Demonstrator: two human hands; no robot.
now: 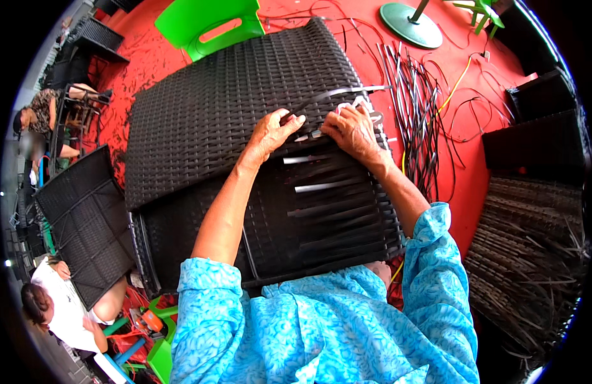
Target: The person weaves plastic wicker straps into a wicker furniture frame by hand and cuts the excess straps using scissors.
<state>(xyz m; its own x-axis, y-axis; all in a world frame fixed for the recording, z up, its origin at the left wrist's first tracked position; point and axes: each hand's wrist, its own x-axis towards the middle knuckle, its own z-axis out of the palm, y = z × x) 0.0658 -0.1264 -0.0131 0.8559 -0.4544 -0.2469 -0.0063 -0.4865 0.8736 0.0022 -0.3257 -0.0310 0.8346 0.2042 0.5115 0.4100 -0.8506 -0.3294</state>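
Note:
A large black woven rattan frame (213, 109) lies in front of me, its near part (328, 217) still open strips. My left hand (273, 131) rests on the weave edge with its fingers curled on a flat grey strip (347, 91). My right hand (353, 128) sits just to the right, gripping the same strip where it enters the weave, with something white and looped under its fingers. Both hands nearly touch. Blue patterned sleeves cover my upper arms.
A bundle of loose dark strips (414, 96) and a yellow cord (456, 83) lie on the red floor at right. Green plastic chair (209, 25) at the back, a round green stand base (411, 25), woven panels (85, 217) left, another at right (533, 256). Two people sit at left.

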